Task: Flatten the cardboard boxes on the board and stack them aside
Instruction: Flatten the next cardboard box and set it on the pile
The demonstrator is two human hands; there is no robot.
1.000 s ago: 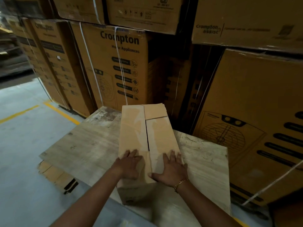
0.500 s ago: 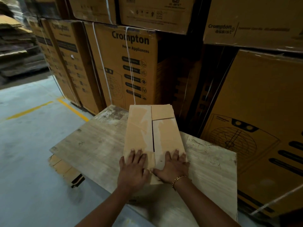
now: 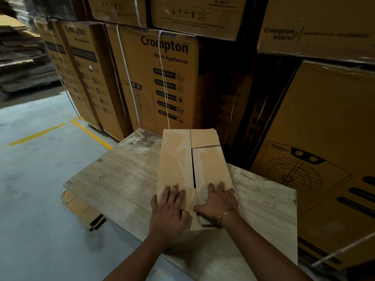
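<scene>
Cardboard box point(image 3: 182, 159) lies lengthwise on the wooden board point(image 3: 125, 179), flaps closed. Left hand point(image 3: 168, 209) and right hand point(image 3: 218, 201) press flat on its near end, fingers straight, gripping nothing.

One head-worn wide-angle view looks forward and down, close over the board point(image 3: 125, 179), facing stacked cartons point(image 3: 158, 78).

A plain tan cardboard box point(image 3: 176, 159) lies lengthwise on the pale, worn board point(image 3: 121, 179), reaching from near its front edge to its far edge. Its top flaps are folded shut, with a dark slit between them.
</scene>
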